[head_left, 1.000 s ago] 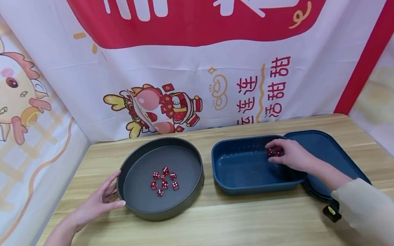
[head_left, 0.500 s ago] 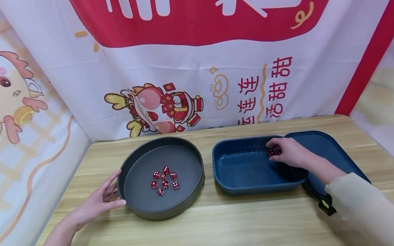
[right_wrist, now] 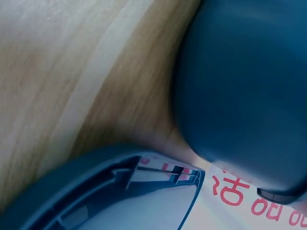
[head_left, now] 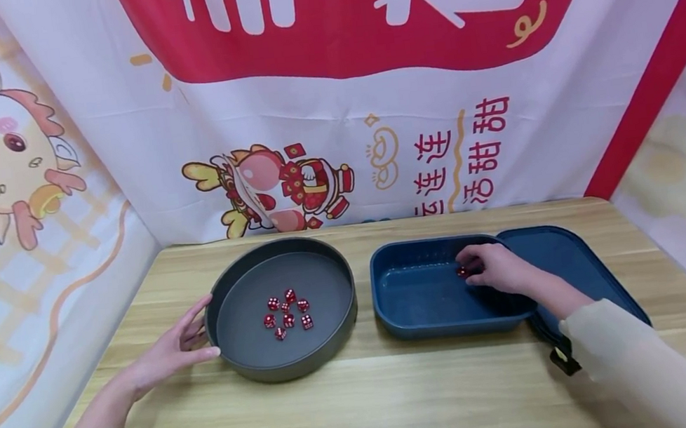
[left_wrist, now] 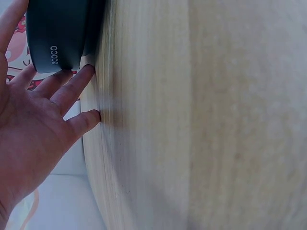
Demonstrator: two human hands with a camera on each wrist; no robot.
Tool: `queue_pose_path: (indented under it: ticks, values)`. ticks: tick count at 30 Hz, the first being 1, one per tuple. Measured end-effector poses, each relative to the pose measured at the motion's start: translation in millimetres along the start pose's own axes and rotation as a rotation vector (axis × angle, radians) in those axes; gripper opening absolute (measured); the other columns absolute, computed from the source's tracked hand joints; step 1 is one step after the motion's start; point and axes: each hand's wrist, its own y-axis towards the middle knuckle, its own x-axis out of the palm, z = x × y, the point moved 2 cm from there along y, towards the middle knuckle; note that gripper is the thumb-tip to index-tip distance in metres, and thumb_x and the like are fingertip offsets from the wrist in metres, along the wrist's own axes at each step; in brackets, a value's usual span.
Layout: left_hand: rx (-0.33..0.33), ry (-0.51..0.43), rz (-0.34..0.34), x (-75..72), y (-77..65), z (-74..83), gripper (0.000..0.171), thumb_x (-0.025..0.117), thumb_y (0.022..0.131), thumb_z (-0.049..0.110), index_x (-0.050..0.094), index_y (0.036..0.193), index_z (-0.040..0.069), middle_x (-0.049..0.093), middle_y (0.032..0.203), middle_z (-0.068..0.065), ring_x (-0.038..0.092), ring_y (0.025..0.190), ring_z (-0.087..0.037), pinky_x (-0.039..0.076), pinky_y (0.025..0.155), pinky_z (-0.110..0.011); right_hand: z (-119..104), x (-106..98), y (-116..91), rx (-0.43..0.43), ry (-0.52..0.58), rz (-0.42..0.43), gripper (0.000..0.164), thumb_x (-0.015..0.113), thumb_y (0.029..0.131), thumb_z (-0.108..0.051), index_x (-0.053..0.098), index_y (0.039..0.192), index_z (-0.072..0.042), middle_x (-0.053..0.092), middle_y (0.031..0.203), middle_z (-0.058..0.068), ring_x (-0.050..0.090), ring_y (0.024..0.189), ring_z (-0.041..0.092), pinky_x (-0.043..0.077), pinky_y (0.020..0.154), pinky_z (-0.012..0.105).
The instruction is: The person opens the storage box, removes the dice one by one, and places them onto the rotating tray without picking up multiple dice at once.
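Observation:
My left hand (head_left: 165,354) touches the left side of a round dark grey pan (head_left: 321,273) with fingers spread. In the left wrist view, the fingertips (left_wrist: 87,71) of this left hand (left_wrist: 33,117) lie against the pan's outer wall (left_wrist: 57,28). Several red dice (head_left: 288,320) with white pips lie together on the pan's floor. My right hand (head_left: 502,270) reaches into a blue rectangular container (head_left: 423,304), its curled fingers pinching a red die (head_left: 462,272). The palm hides the container's right end. In the right wrist view, the container's outer wall (right_wrist: 249,81) fills the right side.
A blue lid (head_left: 568,266) lies right of the container, partly under my right forearm. The wooden table (head_left: 365,409) extends toward me. A printed cloth (head_left: 305,105) hangs behind the table, with further cloth at both sides.
My right hand has shifted slightly left inside the container; fewer dice show at its fingers now. My left hand and the dice in the pan stay where they were.

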Motion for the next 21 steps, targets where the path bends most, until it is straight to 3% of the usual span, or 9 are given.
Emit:
queue_pose_path:
  ticks: [21]
  values:
    - [0.023, -0.025, 0.002, 1.1, 0.3, -2.2, 0.094, 0.07, 0.091, 0.014, 0.003, 0.158, 0.018, 0.012, 0.153, -0.035, 0.024, 0.135, -0.053, 0.032, 0.102, -0.061, 6.8, 11.8, 11.6, -0.054, -0.018, 0.034, 0.016, 0.071, 0.087, 0.0, 0.07, 0.103, -0.001, 0.068, 0.09, 0.004, 0.063, 0.083, 0.019, 0.054, 0.076, 0.041]
